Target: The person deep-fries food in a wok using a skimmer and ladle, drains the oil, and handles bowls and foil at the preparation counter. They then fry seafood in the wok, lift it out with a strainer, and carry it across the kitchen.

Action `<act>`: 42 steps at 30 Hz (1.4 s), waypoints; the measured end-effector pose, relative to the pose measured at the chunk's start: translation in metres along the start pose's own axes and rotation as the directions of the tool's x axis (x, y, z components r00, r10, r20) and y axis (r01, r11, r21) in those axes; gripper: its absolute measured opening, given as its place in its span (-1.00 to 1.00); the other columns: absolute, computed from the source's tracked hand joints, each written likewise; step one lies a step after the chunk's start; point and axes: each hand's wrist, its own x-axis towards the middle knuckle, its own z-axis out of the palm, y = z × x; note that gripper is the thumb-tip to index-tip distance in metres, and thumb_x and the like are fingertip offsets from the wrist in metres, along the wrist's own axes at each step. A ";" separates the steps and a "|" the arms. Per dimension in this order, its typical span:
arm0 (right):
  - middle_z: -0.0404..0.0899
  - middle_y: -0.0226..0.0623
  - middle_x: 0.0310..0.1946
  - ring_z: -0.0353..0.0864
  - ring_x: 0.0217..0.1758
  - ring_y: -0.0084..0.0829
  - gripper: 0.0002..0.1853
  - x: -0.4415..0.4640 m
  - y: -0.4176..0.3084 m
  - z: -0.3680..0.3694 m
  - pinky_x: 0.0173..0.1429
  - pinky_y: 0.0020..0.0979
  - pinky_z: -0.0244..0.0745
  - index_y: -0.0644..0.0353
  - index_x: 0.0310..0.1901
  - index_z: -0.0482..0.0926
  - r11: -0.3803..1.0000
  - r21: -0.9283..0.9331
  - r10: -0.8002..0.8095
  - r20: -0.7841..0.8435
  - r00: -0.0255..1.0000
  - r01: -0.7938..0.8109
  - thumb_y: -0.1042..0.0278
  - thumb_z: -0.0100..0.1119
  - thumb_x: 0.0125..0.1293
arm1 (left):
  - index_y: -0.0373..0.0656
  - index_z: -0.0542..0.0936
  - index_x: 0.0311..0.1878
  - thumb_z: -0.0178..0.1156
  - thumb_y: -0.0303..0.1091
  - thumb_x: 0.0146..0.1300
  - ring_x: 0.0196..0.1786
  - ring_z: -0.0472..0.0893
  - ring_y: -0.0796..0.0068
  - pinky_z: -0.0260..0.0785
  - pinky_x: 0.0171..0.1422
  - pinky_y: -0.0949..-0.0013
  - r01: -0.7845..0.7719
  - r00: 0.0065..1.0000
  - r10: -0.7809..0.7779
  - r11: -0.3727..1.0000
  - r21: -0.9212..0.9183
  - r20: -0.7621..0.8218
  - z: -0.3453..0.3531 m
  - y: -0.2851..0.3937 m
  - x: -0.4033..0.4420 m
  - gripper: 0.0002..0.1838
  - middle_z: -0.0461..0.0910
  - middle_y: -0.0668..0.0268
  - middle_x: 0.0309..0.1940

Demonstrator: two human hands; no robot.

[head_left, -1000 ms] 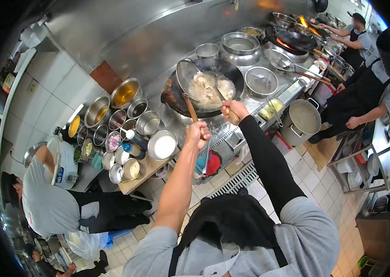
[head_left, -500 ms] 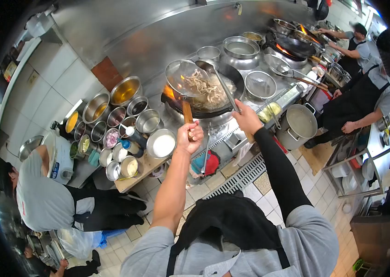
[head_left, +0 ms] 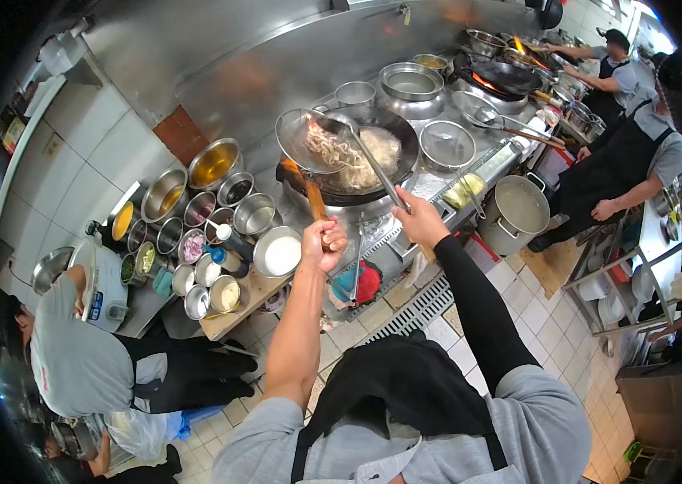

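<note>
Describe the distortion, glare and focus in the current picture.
Head view: strong wide-angle bending, dark borders; head view: soft orange and pale reflections on the steel wall; head view: strainer, left hand and right hand fairly clear, while small items near the outer edges are hard to make out.

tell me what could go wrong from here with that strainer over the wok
The food in the strainer could spill if the left hand tips it. Pieces dropping into the frothy liquid in the wok might splash the right hand, which grips the ladle. The strainer's wooden handle appears close to the flame, so it could scorch.
</note>
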 end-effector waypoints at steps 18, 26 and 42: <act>0.57 0.20 -0.21 0.57 -0.08 0.10 -0.42 -0.037 -0.002 -0.005 0.01 -0.14 0.44 0.20 0.29 0.34 0.990 -0.139 -0.045 -0.032 0.998 0.040 0.27 0.15 0.21 | -0.18 0.43 -0.24 0.02 -0.52 0.13 -0.72 0.20 0.70 0.07 -0.67 0.55 -0.020 0.997 0.029 0.991 0.136 -0.070 0.015 0.001 -0.011 -0.89 0.22 0.51 -0.69; 0.58 0.15 -0.22 0.58 -0.10 0.08 -0.45 -0.007 0.004 0.009 0.00 -0.15 0.46 0.21 0.24 0.40 0.996 -0.036 0.080 -0.054 0.995 -0.082 0.28 0.16 0.19 | -0.14 0.41 -0.19 0.02 -0.50 0.14 -0.73 0.19 0.70 0.05 -0.67 0.54 -0.033 0.992 0.063 0.966 0.255 -0.112 0.020 -0.001 -0.017 -0.85 0.20 0.53 -0.71; 0.61 0.09 -0.15 0.63 -0.19 -0.14 -0.40 -0.061 0.048 -0.042 -0.03 -0.29 0.47 0.31 0.27 0.33 0.985 -0.013 0.167 -0.230 0.959 -0.175 0.29 0.18 0.20 | -0.16 0.33 -0.15 0.03 -0.56 0.06 -0.76 0.16 0.71 -0.02 -0.75 0.54 0.067 0.951 0.153 0.750 0.658 -0.270 0.023 0.000 -0.043 -0.74 0.20 0.49 -0.67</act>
